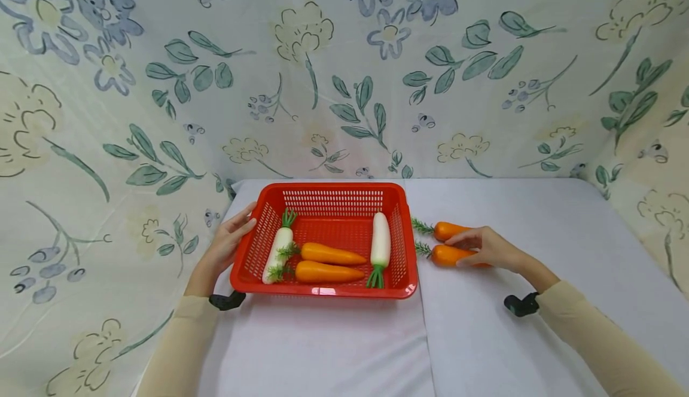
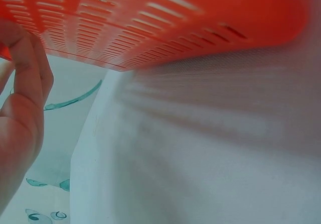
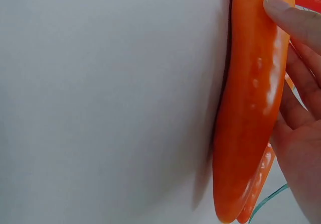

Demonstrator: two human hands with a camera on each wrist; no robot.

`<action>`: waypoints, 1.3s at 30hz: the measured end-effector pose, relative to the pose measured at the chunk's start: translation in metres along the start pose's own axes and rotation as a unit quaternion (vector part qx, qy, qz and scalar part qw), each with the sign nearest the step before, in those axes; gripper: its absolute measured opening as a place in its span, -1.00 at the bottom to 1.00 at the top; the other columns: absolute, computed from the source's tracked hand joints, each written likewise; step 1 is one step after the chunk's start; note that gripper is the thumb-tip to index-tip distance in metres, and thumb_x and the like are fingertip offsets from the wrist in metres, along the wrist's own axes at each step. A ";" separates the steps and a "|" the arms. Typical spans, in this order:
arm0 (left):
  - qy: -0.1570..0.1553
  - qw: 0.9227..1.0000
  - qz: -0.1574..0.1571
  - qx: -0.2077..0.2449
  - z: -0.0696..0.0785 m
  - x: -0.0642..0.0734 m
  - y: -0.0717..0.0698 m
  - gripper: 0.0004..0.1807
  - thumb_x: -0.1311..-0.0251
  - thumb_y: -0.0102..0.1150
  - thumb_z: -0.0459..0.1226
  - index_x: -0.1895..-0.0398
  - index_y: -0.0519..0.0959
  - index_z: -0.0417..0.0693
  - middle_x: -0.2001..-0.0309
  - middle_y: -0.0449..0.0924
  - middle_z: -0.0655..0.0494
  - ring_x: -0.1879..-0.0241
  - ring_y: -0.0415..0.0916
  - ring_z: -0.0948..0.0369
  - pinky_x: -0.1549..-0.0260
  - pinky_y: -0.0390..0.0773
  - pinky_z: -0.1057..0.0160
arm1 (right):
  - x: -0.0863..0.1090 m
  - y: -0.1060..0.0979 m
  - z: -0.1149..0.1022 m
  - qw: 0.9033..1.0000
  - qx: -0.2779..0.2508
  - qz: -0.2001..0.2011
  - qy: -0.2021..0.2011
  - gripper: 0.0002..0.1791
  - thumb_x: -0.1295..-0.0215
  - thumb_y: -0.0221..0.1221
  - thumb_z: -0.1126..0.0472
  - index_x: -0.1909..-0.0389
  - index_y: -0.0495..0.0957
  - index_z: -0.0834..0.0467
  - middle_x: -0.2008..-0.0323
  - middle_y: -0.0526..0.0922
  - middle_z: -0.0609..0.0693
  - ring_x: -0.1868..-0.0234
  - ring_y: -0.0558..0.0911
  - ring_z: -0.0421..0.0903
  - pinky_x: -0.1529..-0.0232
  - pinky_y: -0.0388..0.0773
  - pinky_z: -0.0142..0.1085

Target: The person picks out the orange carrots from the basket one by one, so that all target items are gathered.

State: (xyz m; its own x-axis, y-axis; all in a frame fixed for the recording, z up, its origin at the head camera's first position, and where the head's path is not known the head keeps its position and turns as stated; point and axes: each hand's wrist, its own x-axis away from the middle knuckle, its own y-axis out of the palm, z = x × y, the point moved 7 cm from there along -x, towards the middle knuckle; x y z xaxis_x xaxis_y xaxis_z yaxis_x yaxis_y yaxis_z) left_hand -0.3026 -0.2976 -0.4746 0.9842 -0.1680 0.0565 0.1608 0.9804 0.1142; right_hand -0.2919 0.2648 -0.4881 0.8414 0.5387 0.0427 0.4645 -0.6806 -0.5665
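The basket [image 1: 334,228] is touched by the relaxed left hand [image 1: 225,244], a carrot [image 1: 444,256] pinched by the right hand [image 1: 495,249]; the neighbouring carrot [image 1: 448,230] could be rolled by crowding fingers [image 1: 468,239].

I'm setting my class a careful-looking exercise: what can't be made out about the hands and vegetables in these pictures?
Head: part of the left white radish, covered by carrot leaves.
Right wrist: leafy end of the nearer loose carrot, cut by the upper edge.
Right wrist: most of the farther loose carrot, behind the nearer one and the right hand.
Left wrist: part of the left hand, cut off by the left edge.
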 end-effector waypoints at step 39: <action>0.005 1.000 -0.003 0.006 -0.001 0.000 0.000 -0.36 -0.48 0.05 -0.22 -0.57 0.14 0.07 -0.25 0.40 0.00 0.00 0.60 0.19 0.08 0.65 0.14 | -0.110 -0.004 -0.186 0.993 -0.048 0.009 -0.103 -0.54 -0.28 0.35 0.21 -0.18 0.59 0.23 -0.09 0.66 0.09 -0.13 0.61 0.08 -0.20 0.51 0.03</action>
State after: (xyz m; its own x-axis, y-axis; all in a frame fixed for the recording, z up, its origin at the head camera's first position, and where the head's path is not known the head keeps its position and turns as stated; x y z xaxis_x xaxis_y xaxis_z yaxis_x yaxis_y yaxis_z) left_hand -0.3023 -0.2979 -0.4756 0.9837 -0.1737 0.0462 0.1667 0.9779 0.1266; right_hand -0.3351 0.1162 -0.3373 0.7801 0.6093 -0.1419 0.4820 -0.7300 -0.4846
